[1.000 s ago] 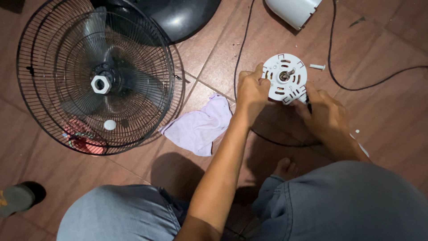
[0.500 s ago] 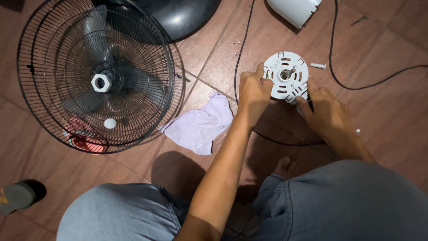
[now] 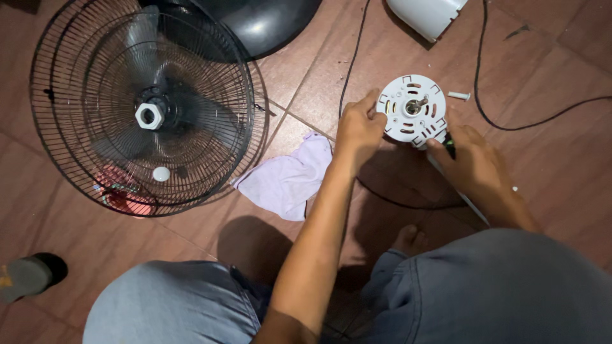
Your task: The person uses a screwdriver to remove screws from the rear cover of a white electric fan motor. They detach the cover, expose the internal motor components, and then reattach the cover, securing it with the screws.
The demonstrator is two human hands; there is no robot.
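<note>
Reddish tiled floor, far side: white round motor plate (image 3: 412, 109) faces up, shaft vertical. Left hand (image 3: 357, 132) pinches plate's left rim. Right hand (image 3: 468, 159) just below-right, fingers curled round dark-tipped tool (image 3: 450, 147) touching plate's lower-right edge. Lilac cloth (image 3: 288, 178) left.

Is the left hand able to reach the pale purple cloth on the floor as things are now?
Probably yes. The left hand grips the rim of the white motor disc, and the purple cloth lies just beside its forearm, with only bare tiled floor between. It must release the disc first.
</note>
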